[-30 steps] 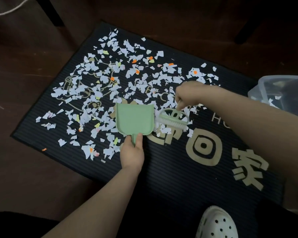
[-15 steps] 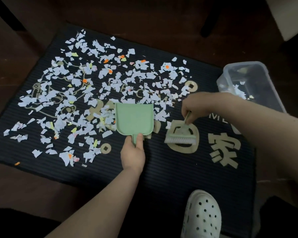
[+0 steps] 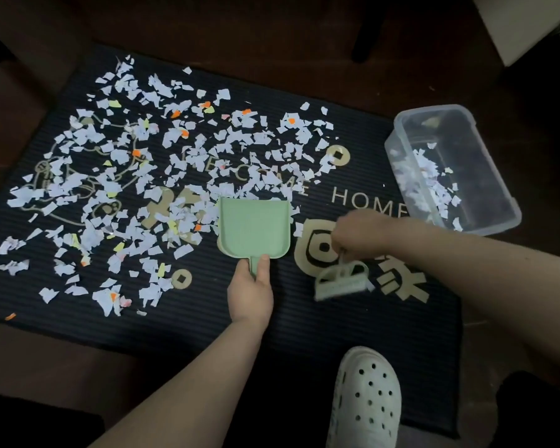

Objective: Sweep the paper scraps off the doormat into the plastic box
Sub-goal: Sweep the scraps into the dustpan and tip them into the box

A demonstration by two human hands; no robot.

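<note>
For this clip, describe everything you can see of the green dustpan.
The green dustpan looks like pale plastic: a flat, squarish pan with raised side and back walls and a short handle. It rests on the doormat, mouth facing away into the paper scraps, its pan bare. The left hand grips the handle, thumb on top.

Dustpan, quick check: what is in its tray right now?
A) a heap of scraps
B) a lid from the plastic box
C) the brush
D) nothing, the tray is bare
D: the green dustpan shows only bare green plastic inside. The paper scraps lie on the doormat beyond its front lip, and the brush is held off to the side in the right hand.
</note>
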